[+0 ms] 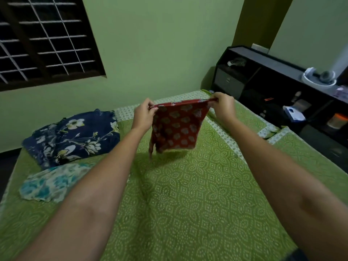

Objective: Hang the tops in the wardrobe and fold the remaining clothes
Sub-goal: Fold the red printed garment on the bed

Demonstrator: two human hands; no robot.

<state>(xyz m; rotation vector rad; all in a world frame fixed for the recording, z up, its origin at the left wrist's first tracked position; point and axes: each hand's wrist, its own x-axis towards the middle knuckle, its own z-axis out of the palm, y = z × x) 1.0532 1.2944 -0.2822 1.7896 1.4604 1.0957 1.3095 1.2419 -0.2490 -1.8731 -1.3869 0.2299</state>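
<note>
Single head-worn wide-angle view, set above the near edge of the green patterned bedspread (188,194), facing forward and down; both forearms close in frame.

no legible text, labels (all blurred)

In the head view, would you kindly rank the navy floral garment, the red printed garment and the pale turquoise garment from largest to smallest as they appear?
1. Navy floral garment, clearly largest.
2. Red printed garment, held up by the left hand and right hand, and the pale turquoise garment: these look alike, so unranked.
</note>
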